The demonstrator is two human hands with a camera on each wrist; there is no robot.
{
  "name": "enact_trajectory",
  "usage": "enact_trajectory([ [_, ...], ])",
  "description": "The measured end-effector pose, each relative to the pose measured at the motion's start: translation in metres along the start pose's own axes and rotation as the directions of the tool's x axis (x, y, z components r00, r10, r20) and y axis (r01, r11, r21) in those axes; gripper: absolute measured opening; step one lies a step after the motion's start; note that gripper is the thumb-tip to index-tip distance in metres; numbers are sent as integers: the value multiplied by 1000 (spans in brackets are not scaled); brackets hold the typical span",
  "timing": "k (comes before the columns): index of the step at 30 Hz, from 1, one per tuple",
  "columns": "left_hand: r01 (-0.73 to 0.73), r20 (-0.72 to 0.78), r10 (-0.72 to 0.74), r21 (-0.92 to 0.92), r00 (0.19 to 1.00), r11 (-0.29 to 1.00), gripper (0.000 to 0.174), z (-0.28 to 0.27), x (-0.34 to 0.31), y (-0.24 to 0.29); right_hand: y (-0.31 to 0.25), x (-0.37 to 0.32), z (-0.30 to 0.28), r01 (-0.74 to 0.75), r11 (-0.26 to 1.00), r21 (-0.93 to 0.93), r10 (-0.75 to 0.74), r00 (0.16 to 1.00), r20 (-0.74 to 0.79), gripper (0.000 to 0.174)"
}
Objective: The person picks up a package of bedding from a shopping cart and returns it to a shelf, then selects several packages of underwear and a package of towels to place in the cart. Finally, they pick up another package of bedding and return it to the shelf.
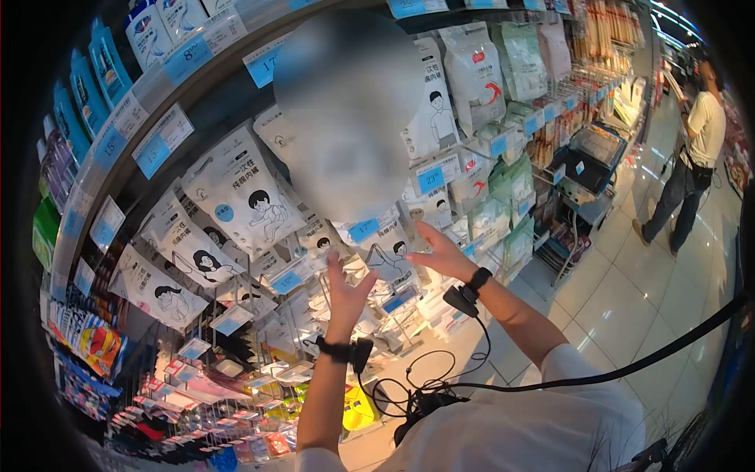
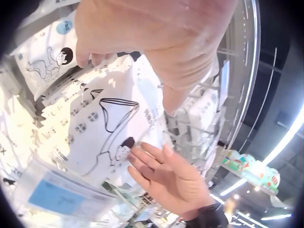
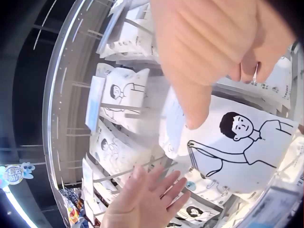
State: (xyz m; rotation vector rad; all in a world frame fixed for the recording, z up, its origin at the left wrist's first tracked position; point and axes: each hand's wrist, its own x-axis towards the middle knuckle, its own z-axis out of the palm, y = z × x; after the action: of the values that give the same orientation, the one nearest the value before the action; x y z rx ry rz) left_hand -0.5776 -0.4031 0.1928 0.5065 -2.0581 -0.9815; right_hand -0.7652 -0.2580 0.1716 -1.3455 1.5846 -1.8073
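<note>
Both hands are raised on either side of a white packet (image 1: pixel 387 256) printed with a line-drawn person stretching a pair of underpants. The left hand (image 1: pixel 350 293) is at its near left, fingers spread and thumb out. On the other side is the right hand (image 1: pixel 442 255), fingers extended toward the packet. In the left wrist view the right hand (image 2: pixel 173 183) overlaps the lower edge of the packet (image 2: pixel 107 121), palm showing. The right wrist view has the left hand (image 3: pixel 147 202) below the packet (image 3: pixel 242 147), its fingers apart. Neither hand grips anything.
Similar white packets (image 1: pixel 244 193) hang on racks around the hands, with price tags (image 1: pixel 287 281) sticking out. Bottles (image 1: pixel 108 59) line the upper left shelf. A tiled aisle (image 1: pixel 609 303) runs along the right, where another person (image 1: pixel 692 149) stands. Cables (image 1: pixel 425 377) loop between the wrists.
</note>
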Motion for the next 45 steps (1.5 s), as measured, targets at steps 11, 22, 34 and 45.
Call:
enact_trajectory([
  [11,160,130,-145,-109,981,981,110,13,64,-36,37,79,8,-72,997,-26,76,973,216,104],
  [22,315,260,-234,-337,937,887,67,23,60,-39,32,89,16,-173,922,346,68,953,297,96],
  [34,423,430,-312,-192,847,885,76,16,73,-44,80,101,26,-148,955,257,66,951,302,98],
  [45,251,301,-139,-376,944,892,71,18,61,-12,45,89,27,-227,933,278,136,940,314,93],
])
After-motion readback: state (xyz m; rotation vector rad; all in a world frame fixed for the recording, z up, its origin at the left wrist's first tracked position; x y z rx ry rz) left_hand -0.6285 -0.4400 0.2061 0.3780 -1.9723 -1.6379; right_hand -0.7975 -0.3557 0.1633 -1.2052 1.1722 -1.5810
